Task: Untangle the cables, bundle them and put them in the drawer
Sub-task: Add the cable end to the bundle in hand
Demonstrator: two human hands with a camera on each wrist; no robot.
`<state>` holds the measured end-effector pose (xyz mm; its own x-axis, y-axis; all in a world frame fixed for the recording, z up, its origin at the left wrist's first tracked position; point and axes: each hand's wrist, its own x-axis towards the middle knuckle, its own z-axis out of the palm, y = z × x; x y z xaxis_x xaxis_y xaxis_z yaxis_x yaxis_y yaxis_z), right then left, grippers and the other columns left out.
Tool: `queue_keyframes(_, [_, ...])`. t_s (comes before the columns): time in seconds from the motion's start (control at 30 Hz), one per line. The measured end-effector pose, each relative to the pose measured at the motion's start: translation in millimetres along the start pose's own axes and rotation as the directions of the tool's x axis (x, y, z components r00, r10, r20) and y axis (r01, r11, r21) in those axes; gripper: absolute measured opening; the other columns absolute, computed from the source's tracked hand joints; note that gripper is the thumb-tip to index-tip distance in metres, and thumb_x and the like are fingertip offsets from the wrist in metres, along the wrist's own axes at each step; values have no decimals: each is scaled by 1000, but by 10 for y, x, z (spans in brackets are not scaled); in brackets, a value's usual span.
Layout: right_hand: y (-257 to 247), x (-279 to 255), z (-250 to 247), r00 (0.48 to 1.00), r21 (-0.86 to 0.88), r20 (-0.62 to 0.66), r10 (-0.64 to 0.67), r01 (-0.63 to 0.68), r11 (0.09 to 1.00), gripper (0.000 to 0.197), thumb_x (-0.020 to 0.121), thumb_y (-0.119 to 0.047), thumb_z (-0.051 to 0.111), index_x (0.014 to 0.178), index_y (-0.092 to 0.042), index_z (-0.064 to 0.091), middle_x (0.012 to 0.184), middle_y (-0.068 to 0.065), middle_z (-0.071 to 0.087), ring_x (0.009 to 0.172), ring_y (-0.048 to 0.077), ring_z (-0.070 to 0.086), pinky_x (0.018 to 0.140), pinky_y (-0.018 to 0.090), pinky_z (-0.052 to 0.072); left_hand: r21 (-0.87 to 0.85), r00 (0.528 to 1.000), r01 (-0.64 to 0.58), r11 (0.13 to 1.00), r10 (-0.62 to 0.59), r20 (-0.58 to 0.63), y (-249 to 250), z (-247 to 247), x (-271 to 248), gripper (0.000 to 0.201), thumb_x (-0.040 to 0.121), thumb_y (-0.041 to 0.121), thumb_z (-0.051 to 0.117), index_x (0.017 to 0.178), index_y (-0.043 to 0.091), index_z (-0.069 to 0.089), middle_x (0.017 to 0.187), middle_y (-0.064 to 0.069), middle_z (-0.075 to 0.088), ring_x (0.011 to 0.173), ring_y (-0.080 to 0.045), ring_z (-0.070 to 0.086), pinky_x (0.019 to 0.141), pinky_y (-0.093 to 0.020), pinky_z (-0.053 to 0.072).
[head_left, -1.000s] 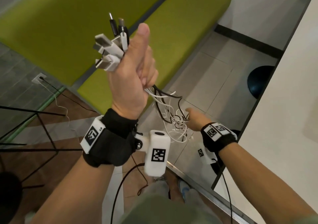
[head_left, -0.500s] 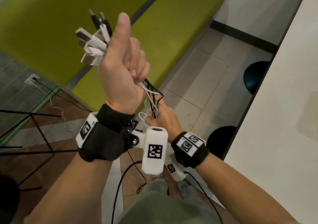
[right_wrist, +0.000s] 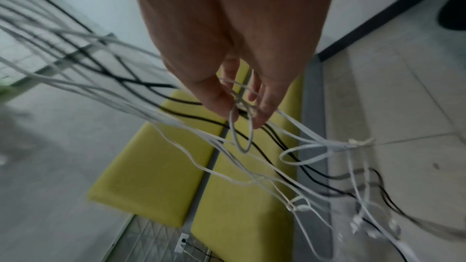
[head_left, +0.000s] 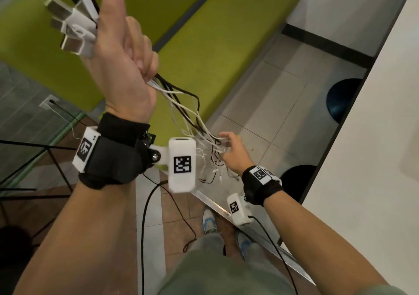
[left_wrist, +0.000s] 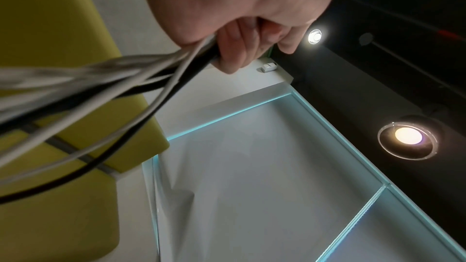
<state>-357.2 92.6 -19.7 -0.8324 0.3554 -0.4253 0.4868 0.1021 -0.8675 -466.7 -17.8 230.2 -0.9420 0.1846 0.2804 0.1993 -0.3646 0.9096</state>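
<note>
Still, with the left hand (head_left: 123, 68) fisted round the charging cables (head_left: 188, 111) and the right hand's (head_left: 233, 153) fingers loosely combing them, a hard tug could tighten the snarl near the loose ends.

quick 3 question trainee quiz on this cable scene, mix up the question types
1. True or false: the left hand grips the black and white cables just below their USB plugs.
2. What is the right hand doing? A) resting on the white table B) running its fingers through the hanging strands C) holding scissors
3. Fill in: behind the hands is a ____ cushioned bench.

Key: 1 true. 2 B. 3 green.
</note>
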Motion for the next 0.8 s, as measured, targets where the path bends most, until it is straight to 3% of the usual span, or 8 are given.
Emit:
queue_keyframes(0.07, [81,-41,-11,998,229,0,68,-66,971,57,80,17,58,126,-16,51,129,7,44,115,20,53,81,25,55,12,1000,-18,1000,17,7,0,-16,71,51,101,20,42,50,20,33,41,7,25,34,-11,17,39,-26,15])
queue_keyframes(0.13, [114,-57,-27,989,516,11,144,-129,847,60,77,25,54,123,-12,51,127,6,47,113,23,57,84,36,57,62,999,-29,998,27,18,-11,-22,105,49,100,21,43,52,19,31,41,7,25,34,-12,18,39,-25,16])
queue_keyframes(0.2, [149,-15,-59,977,625,-47,208,-133,769,54,75,24,58,118,-8,53,120,8,54,104,26,63,83,39,57,122,999,-43,992,39,31,-43,-19,92,48,99,21,45,54,18,31,41,7,26,34,-14,19,39,-25,17])
queue_keyframes(0.3, [151,46,-155,961,508,-172,216,-102,855,23,82,9,65,99,-7,60,93,13,68,78,23,67,64,26,55,170,997,-76,983,70,40,-76,-9,52,48,99,21,47,54,19,31,41,9,27,33,-15,21,39,-24,19])
queue_keyframes(0.43, [132,29,-236,997,312,-64,52,-29,950,7,85,-4,69,81,-8,67,79,11,72,68,14,66,66,23,52,232,994,-99,968,86,65,-91,-11,28,41,92,31,51,56,20,34,40,10,30,34,-14,23,39,-23,24])
queue_keyframes(0.5, [94,-8,-247,999,396,32,43,-52,917,6,86,-3,67,81,-6,65,84,15,69,73,21,63,71,32,52,250,996,-79,965,68,54,-111,-26,15,41,89,35,52,59,18,32,40,9,29,35,-15,22,39,-23,24])
queue_keyframes(0.67, [53,-60,-267,980,615,185,68,-169,770,17,92,-4,55,77,-11,57,97,12,71,87,21,63,82,36,49,301,997,-68,951,54,53,-170,-62,-20,42,89,37,52,60,17,28,42,7,25,36,-16,21,38,-21,24])
queue_keyframes(0.8, [43,-69,-224,987,705,140,81,-156,692,28,100,-20,48,81,-4,63,50,6,53,92,32,68,94,38,51,317,998,-66,946,56,42,-173,-84,1,43,89,38,52,58,18,29,40,10,27,35,-15,22,39,-22,25])
